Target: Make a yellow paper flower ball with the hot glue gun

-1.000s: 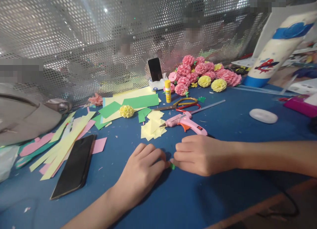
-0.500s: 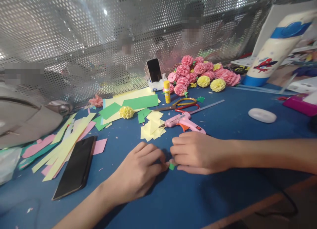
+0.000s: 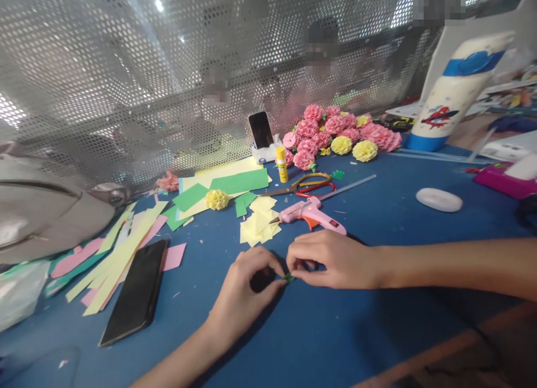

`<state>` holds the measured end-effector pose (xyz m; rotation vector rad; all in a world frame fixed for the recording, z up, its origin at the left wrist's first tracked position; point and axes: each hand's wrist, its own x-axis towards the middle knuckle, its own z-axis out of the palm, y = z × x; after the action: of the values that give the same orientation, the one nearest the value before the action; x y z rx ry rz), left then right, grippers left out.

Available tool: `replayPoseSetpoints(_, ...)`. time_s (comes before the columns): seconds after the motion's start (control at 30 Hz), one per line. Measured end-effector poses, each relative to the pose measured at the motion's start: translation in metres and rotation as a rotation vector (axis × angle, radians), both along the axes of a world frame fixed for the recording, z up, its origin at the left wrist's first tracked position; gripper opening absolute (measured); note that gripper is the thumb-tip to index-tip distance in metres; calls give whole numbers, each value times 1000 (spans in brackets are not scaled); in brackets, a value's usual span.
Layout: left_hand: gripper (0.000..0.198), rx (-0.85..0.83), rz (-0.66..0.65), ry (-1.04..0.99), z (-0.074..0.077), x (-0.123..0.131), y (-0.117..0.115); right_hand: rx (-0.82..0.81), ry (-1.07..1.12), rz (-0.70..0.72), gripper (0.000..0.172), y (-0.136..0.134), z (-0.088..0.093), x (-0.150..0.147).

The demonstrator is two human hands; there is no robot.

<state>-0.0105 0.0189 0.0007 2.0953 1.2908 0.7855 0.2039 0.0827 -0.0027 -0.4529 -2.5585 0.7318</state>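
A tiny green paper piece [image 3: 289, 277] is pinched between both hands, low in the middle of the view. My left hand [image 3: 251, 290] grips its left side with thumb and forefinger. From the right, my right hand [image 3: 325, 259] pinches the other side, its remaining fingers curled. Just beyond my hands lie a pink glue gun [image 3: 312, 212] and a pile of pale yellow paper squares [image 3: 257, 223]. Fingers cover part of the green piece.
Scissors [image 3: 310, 182], a glue stick [image 3: 281, 164] and pink paper flowers [image 3: 335, 128] lie farther back. A black phone [image 3: 136, 293] and paper strips [image 3: 117, 256] are at left. At right are a white oval object [image 3: 439, 200] and a bottle [image 3: 455, 97].
The fingertips of both hands have closed tighter on the green piece, and less of it shows. My left fingers have arched up. The camera view has shifted slightly.
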Motion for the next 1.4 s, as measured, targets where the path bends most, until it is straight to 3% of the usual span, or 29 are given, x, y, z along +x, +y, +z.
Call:
replayPoseSetpoints(0.1,14,173,-35,17,1,-4,-3,-111,-13,-32,6,-1,3,-1)
replayPoseSetpoints(0.27,14,621,-154,285,1,-10,-9,-283,15,-44,15,-6,9,-4)
replayPoseSetpoints(0.37,13,692,-192,355,1,-9,-11,-349,36,-38,14,-9,11,-5)
replayPoseSetpoints(0.47,8,621,-179,271,1,-8,-12,-411,51,-24,12,-10,10,-7)
replayPoseSetpoints(0.57,19,417,-114,160,1,-7,-13,-498,52,-30,18,-9,8,-9)
replayPoseSetpoints(0.73,9,95,62,93,1,-1,-13,-606,53,-39,20,-8,4,-11)
replayPoseSetpoints(0.87,15,-49,122,37,1,2,-11,-515,6,-65,13,-6,3,-10)
replayPoseSetpoints(1.07,12,-86,164,53,1,2,-9,-207,-105,-153,4,-3,2,-9)
replayPoseSetpoints(1.4,15,-59,123,33,-2,0,-6,-153,-106,-114,8,-8,3,-12)
